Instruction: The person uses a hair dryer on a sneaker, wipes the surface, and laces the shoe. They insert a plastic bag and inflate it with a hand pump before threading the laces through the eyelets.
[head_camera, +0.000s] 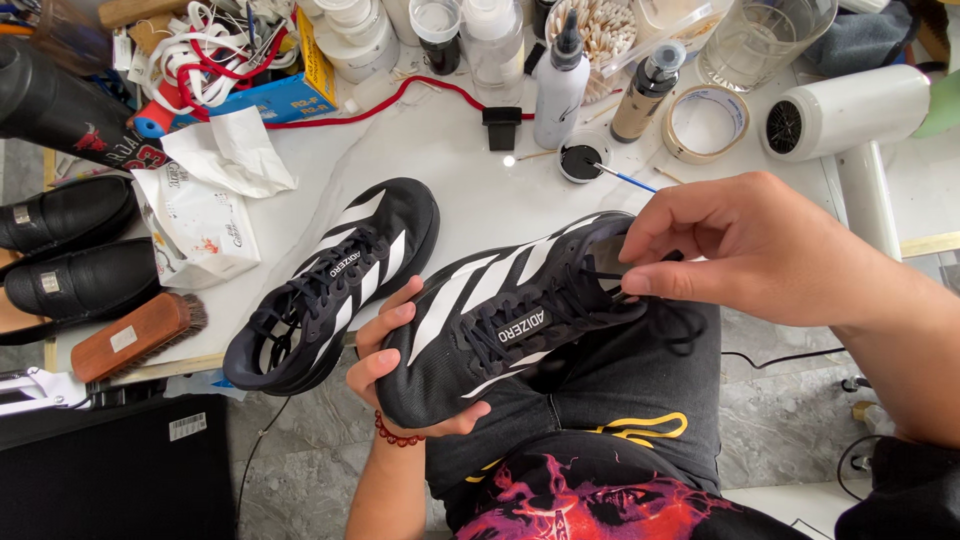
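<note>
A black running shoe with white stripes (490, 320) rests on my lap, toe toward me. My left hand (385, 365) cups its toe end from below and grips it. My right hand (740, 245) pinches a black lace (640, 290) near the shoe's top eyelets, at the ankle opening. The matching second shoe (330, 285) lies on the white table's (470, 190) front edge, just left of the held shoe, untouched.
A wooden brush (135, 335) and two black leather shoes (65, 250) lie at the left. Crumpled paper (215, 190), bottles (560, 85), a small dish of black paint with a brush (583, 160), a tape roll (705, 122) and a white hair dryer (850, 110) crowd the table's back.
</note>
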